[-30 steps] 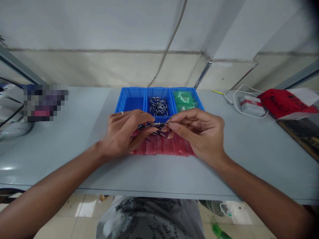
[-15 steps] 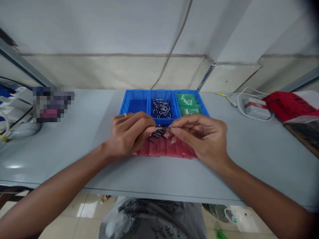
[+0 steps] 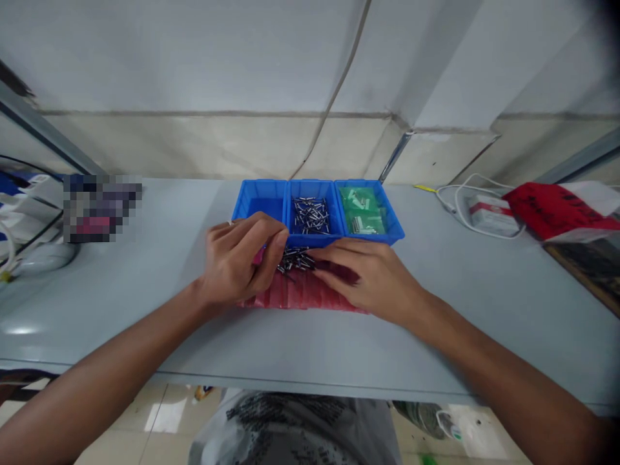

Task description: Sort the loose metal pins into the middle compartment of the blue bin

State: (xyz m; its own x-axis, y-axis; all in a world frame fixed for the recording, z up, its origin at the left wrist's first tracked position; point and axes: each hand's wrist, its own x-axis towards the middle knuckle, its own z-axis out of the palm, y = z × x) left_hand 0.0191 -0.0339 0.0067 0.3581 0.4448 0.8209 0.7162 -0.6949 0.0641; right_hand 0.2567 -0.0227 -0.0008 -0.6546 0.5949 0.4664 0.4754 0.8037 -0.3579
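Note:
My left hand (image 3: 245, 258) is closed above the left end of a row of red plastic packets (image 3: 303, 294), its thumb pressed to the curled fingers; what they hold is hidden. A bit of pink (image 3: 259, 256) shows beside its fingers. On the packets lies a loose pile of shiny metal pins (image 3: 295, 258), which look like pop rivets. My right hand (image 3: 372, 274) reaches in from the right, thumb and forefinger a little apart at the edge of this pile. No piece can be made out between them.
Behind the hands, three joined blue bins stand in a row: an empty-looking left bin (image 3: 262, 205), a middle bin of metal pins (image 3: 310, 215), and a right bin with green packets (image 3: 362, 210). A white box (image 3: 491, 214), cable and red bag (image 3: 557, 210) lie right.
The hands were together over the pile with a thin metal pin between their fingertips. Now they are apart: the left has drawn slightly left, the right has lowered to the pile.

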